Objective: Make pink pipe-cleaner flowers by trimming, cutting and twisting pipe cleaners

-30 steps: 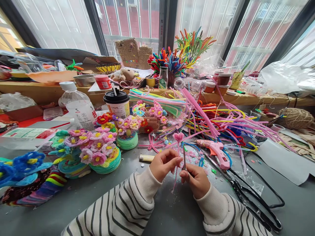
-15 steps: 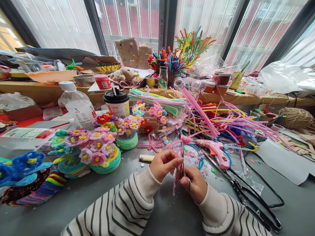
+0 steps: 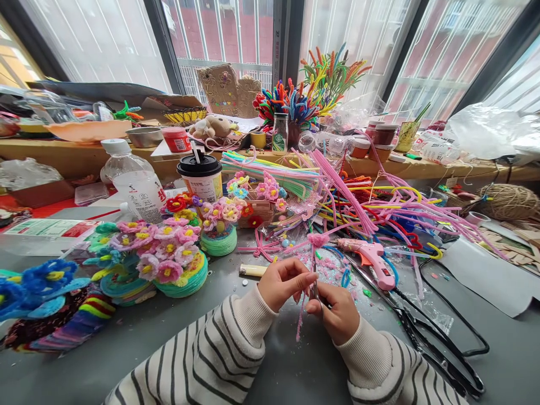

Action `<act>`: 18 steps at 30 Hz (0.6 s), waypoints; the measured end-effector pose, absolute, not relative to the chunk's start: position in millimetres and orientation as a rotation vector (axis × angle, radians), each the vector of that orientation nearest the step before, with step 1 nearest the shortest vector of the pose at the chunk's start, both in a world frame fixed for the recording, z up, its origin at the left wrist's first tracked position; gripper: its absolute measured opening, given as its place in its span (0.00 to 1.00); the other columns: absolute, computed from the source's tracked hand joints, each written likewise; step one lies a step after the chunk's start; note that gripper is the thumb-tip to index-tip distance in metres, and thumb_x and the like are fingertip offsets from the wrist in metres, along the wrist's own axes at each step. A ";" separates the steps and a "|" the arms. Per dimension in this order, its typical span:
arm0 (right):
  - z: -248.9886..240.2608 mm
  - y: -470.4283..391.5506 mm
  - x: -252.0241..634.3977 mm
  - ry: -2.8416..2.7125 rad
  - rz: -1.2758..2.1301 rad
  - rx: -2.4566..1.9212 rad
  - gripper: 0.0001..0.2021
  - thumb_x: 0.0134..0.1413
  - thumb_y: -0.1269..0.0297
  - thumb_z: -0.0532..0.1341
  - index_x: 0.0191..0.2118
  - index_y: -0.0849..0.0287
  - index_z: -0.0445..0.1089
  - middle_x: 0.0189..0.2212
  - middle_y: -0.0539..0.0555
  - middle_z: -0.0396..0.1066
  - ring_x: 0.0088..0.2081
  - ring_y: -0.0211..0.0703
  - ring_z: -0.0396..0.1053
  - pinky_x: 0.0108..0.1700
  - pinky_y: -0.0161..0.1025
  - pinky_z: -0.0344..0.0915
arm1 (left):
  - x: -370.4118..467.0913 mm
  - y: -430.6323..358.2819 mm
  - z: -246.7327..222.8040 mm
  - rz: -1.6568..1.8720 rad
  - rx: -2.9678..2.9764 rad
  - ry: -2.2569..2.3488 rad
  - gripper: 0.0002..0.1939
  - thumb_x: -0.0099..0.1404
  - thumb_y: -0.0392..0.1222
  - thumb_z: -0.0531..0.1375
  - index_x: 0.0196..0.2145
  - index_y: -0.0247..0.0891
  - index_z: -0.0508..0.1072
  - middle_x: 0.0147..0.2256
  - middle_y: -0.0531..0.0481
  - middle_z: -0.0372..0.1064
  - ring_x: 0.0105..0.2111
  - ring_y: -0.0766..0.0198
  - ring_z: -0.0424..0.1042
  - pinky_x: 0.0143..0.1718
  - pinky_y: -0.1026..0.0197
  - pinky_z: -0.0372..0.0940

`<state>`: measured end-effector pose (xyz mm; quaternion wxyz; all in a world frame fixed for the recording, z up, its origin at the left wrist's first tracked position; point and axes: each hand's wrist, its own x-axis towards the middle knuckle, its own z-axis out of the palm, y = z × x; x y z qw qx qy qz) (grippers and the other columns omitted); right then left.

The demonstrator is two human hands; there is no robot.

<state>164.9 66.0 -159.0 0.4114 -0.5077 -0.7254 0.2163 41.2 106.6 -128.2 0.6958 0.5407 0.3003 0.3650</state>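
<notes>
My left hand [image 3: 282,284] is closed in a pinch on a thin pink pipe cleaner [image 3: 300,325], whose lower end hangs down over the table. My right hand [image 3: 340,314] is closed around the handles of small metal scissors [image 3: 314,289]. The blades point away from me, beside the left fingertips. Just past the blade tips is a pink fuzzy tuft [image 3: 318,240]; whether it touches them I cannot tell. Pink fluff clippings [image 3: 327,264] are strewn on the table beyond my hands.
Pipe-cleaner flowers [image 3: 169,247] in round pots stand at the left. A pink glue gun [image 3: 371,260] and large black-handled scissors [image 3: 415,332] lie at the right, with a cable. Bundled pipe cleaners [image 3: 274,174], a lidded cup [image 3: 201,179] and a bottle [image 3: 133,183] are farther back.
My right hand and the small scissors have shifted slightly up. The left fingertips have moved slightly right, and the hanging pipe cleaner end has swung a little.
</notes>
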 end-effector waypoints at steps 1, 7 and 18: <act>-158.9 65.9 165.0 -1.827 0.527 -1.286 0.26 0.42 0.41 0.42 0.14 0.60 0.55 0.11 0.45 0.48 0.14 0.32 0.47 0.16 0.30 0.48 | 41.2 106.8 -128.5 0.815 1.205 0.669 0.12 0.45 0.42 0.60 0.17 0.31 0.61 0.12 0.58 0.59 0.11 0.77 0.55 0.12 0.72 0.50; -157.9 65.4 166.6 -1.823 0.553 -1.312 0.25 0.43 0.42 0.44 0.15 0.61 0.58 0.11 0.46 0.51 0.15 0.32 0.48 0.17 0.30 0.50 | 41.1 110.6 -132.3 0.784 1.200 0.591 0.10 0.48 0.41 0.58 0.18 0.31 0.63 0.14 0.56 0.61 0.12 0.77 0.57 0.14 0.71 0.52; -156.7 64.3 165.4 -1.799 0.779 -1.098 0.24 0.43 0.42 0.44 0.18 0.60 0.57 0.16 0.51 0.63 0.16 0.34 0.57 0.19 0.31 0.55 | 38.8 115.6 -141.5 0.655 1.097 0.446 0.10 0.50 0.43 0.56 0.21 0.30 0.68 0.16 0.53 0.65 0.11 0.77 0.57 0.12 0.71 0.50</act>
